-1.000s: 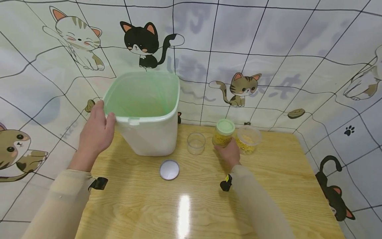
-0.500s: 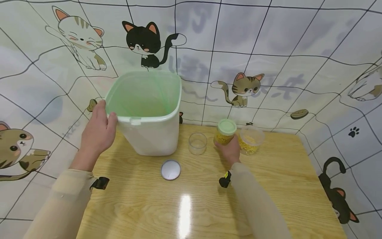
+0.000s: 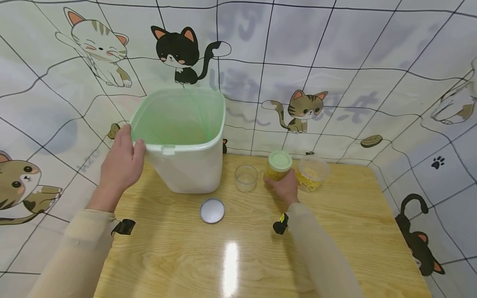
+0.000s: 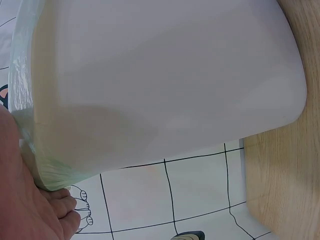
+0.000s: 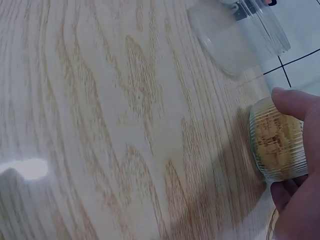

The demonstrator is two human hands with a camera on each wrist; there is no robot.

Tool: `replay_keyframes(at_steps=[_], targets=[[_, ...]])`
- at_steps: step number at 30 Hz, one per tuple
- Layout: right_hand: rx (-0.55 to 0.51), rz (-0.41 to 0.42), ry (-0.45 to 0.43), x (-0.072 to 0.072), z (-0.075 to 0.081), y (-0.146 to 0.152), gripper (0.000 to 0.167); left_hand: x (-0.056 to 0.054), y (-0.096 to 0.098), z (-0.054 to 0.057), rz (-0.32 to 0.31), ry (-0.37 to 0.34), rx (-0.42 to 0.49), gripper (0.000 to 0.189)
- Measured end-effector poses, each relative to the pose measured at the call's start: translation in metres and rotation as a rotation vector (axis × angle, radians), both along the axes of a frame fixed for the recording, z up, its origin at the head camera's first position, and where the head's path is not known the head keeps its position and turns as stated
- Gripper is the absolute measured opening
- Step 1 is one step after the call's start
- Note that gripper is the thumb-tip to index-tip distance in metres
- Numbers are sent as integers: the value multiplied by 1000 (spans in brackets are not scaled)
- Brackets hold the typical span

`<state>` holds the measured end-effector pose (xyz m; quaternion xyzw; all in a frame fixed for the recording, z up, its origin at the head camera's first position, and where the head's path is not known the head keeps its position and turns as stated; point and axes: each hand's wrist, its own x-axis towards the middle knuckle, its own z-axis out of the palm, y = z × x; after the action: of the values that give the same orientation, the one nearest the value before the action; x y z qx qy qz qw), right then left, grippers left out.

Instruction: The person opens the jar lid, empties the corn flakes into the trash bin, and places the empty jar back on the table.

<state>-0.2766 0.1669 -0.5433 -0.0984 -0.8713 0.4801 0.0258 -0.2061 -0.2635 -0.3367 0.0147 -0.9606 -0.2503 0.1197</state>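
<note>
My left hand (image 3: 121, 161) holds a white trash bin (image 3: 190, 174) by its left rim, where a pale green bag lines the inside and folds over the edge. The left wrist view shows the fingers at the corner of the bin's rim (image 4: 47, 170). On the right, my right hand (image 3: 286, 188) grips a ribbed glass jar (image 5: 272, 140) low on its sides. Yellow bits fill the lower part, and a light green lid (image 3: 280, 161) covers it. Right beside the jar is an open clear tub (image 3: 312, 174) with yellow pieces in it.
Between bin and jar stands a clear round container (image 3: 246, 179). A round silvery-white lid (image 3: 212, 210) lies in front of the bin on the wooden table (image 3: 179, 260). A cat-patterned sheet (image 3: 238, 49) hangs behind and at both sides.
My right hand and the jar have shifted slightly left, widening the gap to the open tub. The left hand and the bin stay in place.
</note>
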Motion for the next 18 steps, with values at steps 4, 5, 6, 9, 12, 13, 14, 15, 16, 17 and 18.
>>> replay_keyframes(at_steps=[4,5,6,9,12,13,14,15,16,17,18], targets=[[10,25,-1,4,2,0,86,0,0,0,2,4,-1,67],[17,34,7,4,3,0,84,1,0,1,3,3,-3,67],[24,42,11,5,3,0,82,1,0,1,4,2,-4,67],[32,67,23,7,4,1,79,2,0,2,5,-3,-10,68],[21,91,-3,12,7,4,81,2,-1,3,3,-13,-11,68],[21,95,-18,13,8,6,82,2,-1,3,2,-16,-12,68],[24,102,-32,15,9,8,85,2,-1,3,1,-19,-13,68],[28,110,-45,17,10,10,87,2,-1,4,-1,-22,-16,68],[42,119,-56,18,12,12,88,1,-1,5,-3,-26,-19,68],[59,126,-67,19,13,15,90,1,-1,5,-6,-28,-24,68],[71,133,-69,21,15,18,91,1,-2,6,-9,-30,-30,68]])
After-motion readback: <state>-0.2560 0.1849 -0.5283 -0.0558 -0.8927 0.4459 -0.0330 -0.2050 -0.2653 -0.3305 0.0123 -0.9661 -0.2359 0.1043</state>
